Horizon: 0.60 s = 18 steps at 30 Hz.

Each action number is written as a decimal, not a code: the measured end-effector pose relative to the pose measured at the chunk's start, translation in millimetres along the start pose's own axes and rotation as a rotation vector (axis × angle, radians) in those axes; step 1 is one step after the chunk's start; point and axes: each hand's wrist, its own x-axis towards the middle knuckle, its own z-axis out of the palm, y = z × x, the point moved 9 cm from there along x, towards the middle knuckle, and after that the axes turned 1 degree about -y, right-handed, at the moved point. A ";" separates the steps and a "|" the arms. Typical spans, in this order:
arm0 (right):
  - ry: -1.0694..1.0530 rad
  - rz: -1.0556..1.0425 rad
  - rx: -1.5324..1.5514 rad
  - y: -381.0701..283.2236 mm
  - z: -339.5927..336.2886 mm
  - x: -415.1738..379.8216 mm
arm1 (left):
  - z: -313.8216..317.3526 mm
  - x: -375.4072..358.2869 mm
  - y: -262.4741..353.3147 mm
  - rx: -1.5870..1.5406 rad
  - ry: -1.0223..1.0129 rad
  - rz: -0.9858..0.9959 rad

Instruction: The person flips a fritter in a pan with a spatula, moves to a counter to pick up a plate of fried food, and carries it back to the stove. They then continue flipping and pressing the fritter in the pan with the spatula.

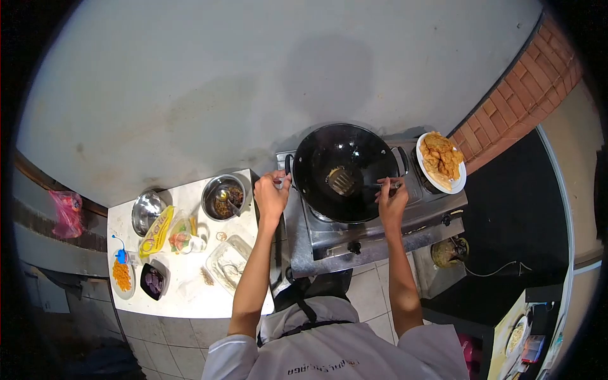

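Note:
A black wok (316, 149) with two loop handles sits on the stove, a little dark oil or residue at its bottom. My left hand (271, 191) is closed at the wok's left handle (288, 164), its fingertips pinched against the lower end. In my right hand (391, 197), the fingers are wrapped round the handle of a slotted spatula (342, 182). The spatula's head rests low inside the wok, and most of its grip is hidden by my fingers.
Right of the wok, a white plate (460, 180) holds fried golden pieces (440, 156). On the white table (183, 301) at left are a steel bowl with a spoon (206, 201), a plastic tray (218, 269), a yellow packet (156, 233) and a black bowl (164, 272). A gas cylinder (446, 252) stands below.

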 end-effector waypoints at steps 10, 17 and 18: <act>-0.030 0.033 -0.020 -1.9 3.6 -1.3 | -0.7 1.7 -1.2 0.004 -0.010 -0.027; -0.047 0.048 0.038 -3.9 4.4 1.6 | -1.5 2.0 -0.2 0.021 -0.029 -0.060; -0.047 0.039 0.049 -4.9 2.9 1.9 | -1.3 3.9 0.6 0.015 -0.026 -0.022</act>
